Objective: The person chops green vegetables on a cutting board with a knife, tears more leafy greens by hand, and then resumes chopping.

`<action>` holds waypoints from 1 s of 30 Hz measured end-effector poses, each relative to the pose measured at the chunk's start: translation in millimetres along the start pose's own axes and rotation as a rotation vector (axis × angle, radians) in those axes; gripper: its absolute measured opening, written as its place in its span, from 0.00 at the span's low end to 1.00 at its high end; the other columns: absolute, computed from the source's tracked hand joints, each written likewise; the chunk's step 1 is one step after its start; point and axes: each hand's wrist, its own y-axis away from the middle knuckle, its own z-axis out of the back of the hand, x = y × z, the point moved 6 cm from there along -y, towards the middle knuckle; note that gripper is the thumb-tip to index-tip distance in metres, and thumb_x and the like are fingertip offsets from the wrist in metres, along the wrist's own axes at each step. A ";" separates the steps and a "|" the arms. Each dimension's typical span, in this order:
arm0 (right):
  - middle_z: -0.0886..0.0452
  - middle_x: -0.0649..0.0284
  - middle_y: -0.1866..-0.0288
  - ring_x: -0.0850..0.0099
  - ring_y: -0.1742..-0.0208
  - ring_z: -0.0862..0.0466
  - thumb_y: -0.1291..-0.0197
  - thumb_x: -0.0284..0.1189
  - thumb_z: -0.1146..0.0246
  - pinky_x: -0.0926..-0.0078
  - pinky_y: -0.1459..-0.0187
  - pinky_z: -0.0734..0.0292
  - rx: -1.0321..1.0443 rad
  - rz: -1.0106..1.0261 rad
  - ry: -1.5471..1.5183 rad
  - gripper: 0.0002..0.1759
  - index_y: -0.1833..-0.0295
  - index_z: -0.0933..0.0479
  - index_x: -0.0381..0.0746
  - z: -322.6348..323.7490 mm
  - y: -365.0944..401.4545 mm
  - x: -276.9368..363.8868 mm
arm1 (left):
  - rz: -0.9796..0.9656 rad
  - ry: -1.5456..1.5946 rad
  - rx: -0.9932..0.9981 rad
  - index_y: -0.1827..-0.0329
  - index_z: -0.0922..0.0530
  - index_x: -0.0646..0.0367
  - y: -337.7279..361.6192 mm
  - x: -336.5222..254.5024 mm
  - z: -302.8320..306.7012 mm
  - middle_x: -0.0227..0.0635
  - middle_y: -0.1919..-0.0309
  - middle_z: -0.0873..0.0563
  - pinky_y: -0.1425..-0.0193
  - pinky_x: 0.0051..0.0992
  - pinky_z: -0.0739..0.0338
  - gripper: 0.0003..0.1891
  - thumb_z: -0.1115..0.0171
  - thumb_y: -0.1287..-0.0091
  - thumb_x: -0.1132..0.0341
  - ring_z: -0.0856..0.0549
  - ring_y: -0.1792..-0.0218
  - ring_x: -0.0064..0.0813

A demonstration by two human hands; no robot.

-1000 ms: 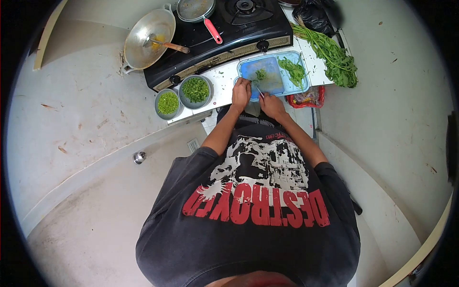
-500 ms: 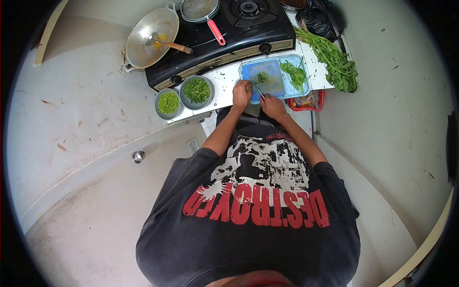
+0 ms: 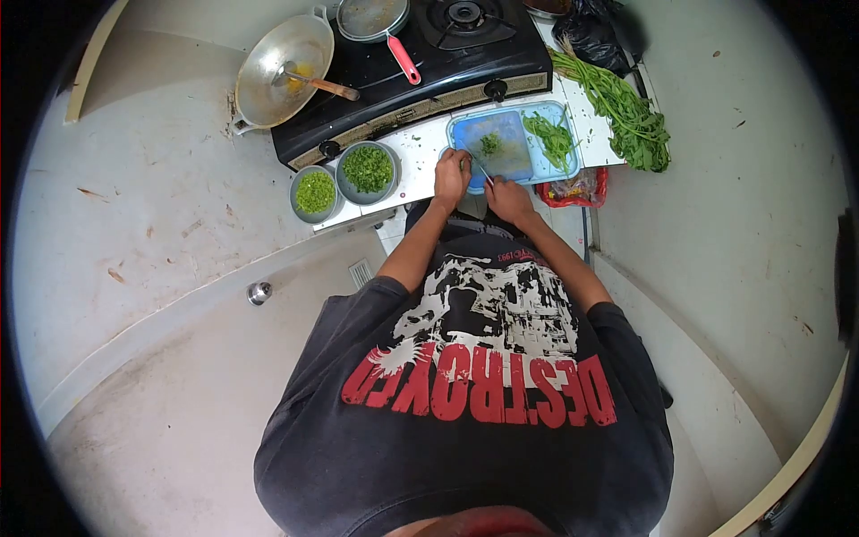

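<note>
Closed round the handle of a knife [image 3: 484, 174], my right hand [image 3: 509, 200] is at the near edge of the blue tray [image 3: 574, 141]. The blade points up and left, close to my left hand [image 3: 453, 175]. The fingers of my left hand are curled over the tray's near left corner, pressed on a bit of greens. A blue cutting board [image 3: 512, 159] lies in the tray. Chopped greens [image 3: 489, 144] form a small pile on the board, and whole green leaves [image 3: 552, 141] lie at the tray's right side.
Two grey bowls hold chopped greens, one larger [image 3: 369, 173] and one smaller [image 3: 314, 193]. Behind stand a black stove [image 3: 412, 107], a wok [image 3: 284, 72] and a red-handled pan [image 3: 404, 61]. Leafy stalks [image 3: 626, 112], a black bag [image 3: 591, 38] and a red basket [image 3: 601, 186] are at right.
The knife and my right hand have shifted very slightly left. My left hand stays at the same corner of the tray, its fingers still curled.
</note>
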 end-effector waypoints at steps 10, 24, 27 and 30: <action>0.15 0.39 0.66 0.41 0.62 0.13 0.27 0.44 0.47 0.45 0.55 0.18 -0.028 0.011 -0.004 0.24 0.57 0.21 0.30 -4.4 -4.4 -2.8 | -0.025 -0.041 0.057 0.60 0.16 0.65 3.6 -5.3 1.3 0.51 0.61 0.17 0.52 0.44 0.19 0.06 0.38 0.37 0.75 0.15 0.59 0.54; 0.15 0.37 0.67 0.40 0.62 0.13 0.27 0.45 0.48 0.44 0.56 0.18 -0.048 -0.010 -0.021 0.25 0.56 0.21 0.31 12.3 2.2 -11.2 | -0.039 0.002 0.029 0.59 0.15 0.65 -4.9 -1.7 0.6 0.50 0.64 0.15 0.51 0.40 0.20 0.07 0.35 0.38 0.74 0.14 0.60 0.51; 0.15 0.37 0.68 0.39 0.62 0.13 0.27 0.45 0.47 0.44 0.56 0.18 -0.016 -0.010 -0.020 0.25 0.56 0.21 0.31 12.9 2.8 -5.0 | 0.042 0.037 0.055 0.62 0.15 0.64 -8.8 1.1 -0.1 0.50 0.64 0.15 0.52 0.42 0.20 0.06 0.38 0.38 0.75 0.15 0.60 0.52; 0.15 0.37 0.68 0.40 0.62 0.13 0.27 0.45 0.47 0.44 0.55 0.18 -0.003 0.002 -0.020 0.25 0.57 0.20 0.31 7.6 3.1 -3.5 | -0.002 0.006 0.046 0.62 0.15 0.64 -7.6 -0.4 0.9 0.50 0.64 0.15 0.52 0.42 0.20 0.05 0.37 0.38 0.75 0.15 0.59 0.51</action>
